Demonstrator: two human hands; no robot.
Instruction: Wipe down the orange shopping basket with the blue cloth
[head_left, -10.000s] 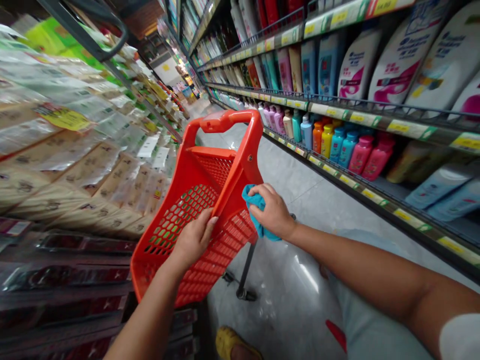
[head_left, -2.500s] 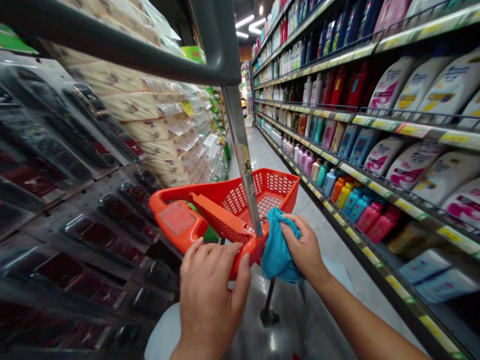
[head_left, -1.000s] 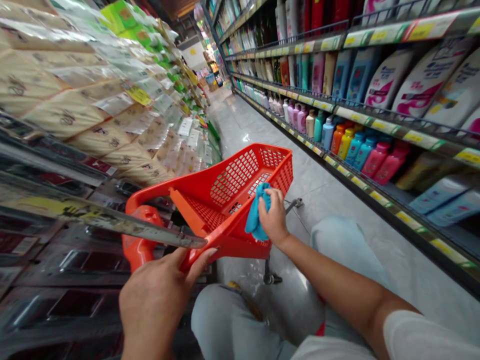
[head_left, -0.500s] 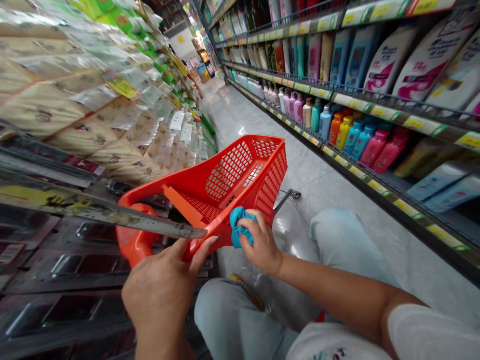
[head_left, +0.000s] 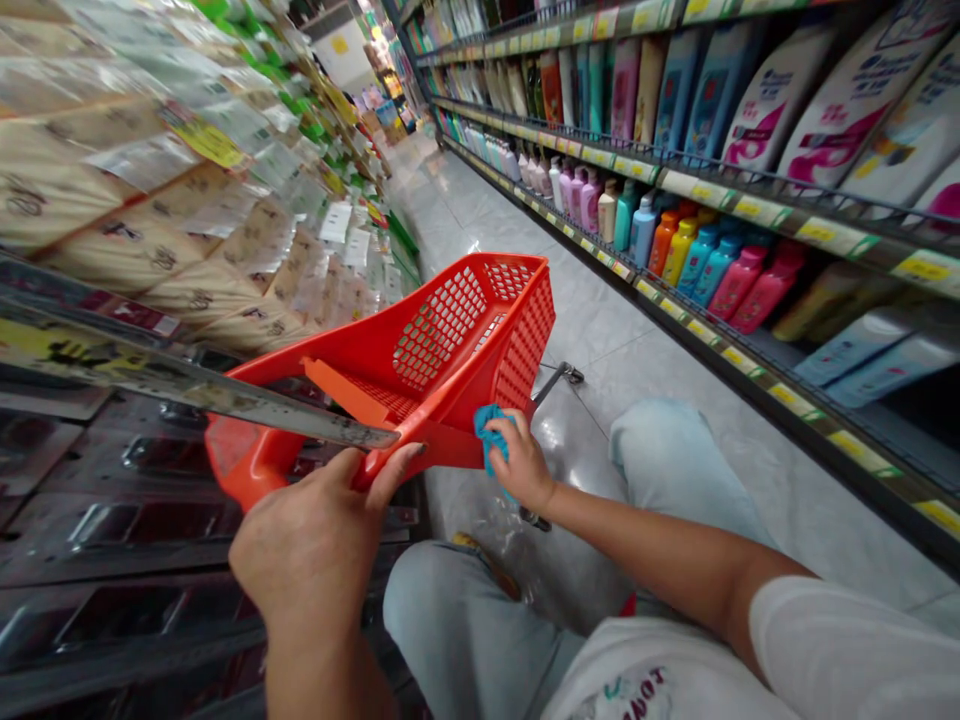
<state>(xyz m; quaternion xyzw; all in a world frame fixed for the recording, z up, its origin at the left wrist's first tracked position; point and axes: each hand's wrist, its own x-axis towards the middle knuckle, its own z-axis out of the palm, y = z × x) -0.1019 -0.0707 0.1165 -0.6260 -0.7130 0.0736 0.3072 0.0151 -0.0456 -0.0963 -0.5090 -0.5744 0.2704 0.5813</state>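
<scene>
Blue cloth (head_left: 490,424) sits bunched in the right hand (head_left: 524,468); cart (head_left: 448,438) alongside.

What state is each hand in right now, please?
Left hand: closed on the rim of the red cart.
Right hand: closed, holding a bunched blue cloth.

Floor (head_left: 611,350): grey and glossy, it reflected light.
Shelves (head_left: 701,190): tiers of bottles (head_left: 697,257) ran along the right.
Packages (head_left: 139,245): tall stacks lined the left.
Far end (head_left: 384,70): appeared bright but blurred.
</scene>
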